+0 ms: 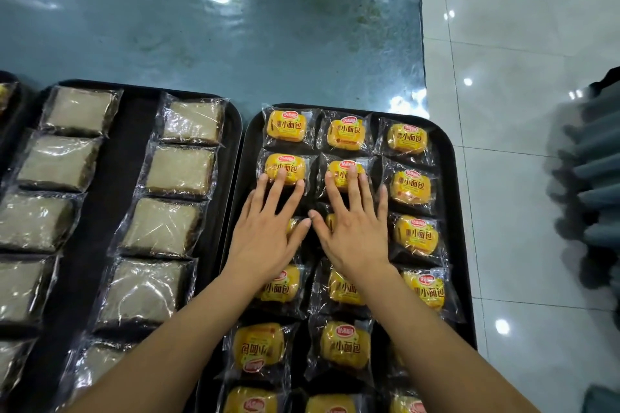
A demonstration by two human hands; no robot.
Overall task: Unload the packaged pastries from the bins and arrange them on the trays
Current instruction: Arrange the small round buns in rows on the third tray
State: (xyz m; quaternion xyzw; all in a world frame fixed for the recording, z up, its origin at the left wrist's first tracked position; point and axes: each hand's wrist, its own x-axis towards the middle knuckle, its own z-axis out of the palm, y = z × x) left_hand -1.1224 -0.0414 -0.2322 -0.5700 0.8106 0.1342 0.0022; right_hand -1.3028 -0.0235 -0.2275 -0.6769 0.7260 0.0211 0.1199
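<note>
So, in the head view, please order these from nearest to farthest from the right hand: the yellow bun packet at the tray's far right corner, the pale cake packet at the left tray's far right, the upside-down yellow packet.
From the right hand:
1. Yellow bun packet, far right corner of the black right tray.
2. Upside-down yellow packet, near left.
3. Pale cake packet, left tray, far right.

Under the spread fingers (281,179) of the left hand (265,238) and those of the right hand (352,231) lie golden-yellow small buns in clear plastic wrappers (285,168), each printed with dark brown characters and a red oval logo. They sit on a black rectangular plastic tray (451,178). Left of the fingers, pale beige cake slices with dark brown edges in clear wrap (181,171) fill another black tray (134,117). Beyond the fingertips spreads a glossy teal-green table covering (201,27); to their right, shiny white floor tiles with thin grey joints (520,77).
</note>
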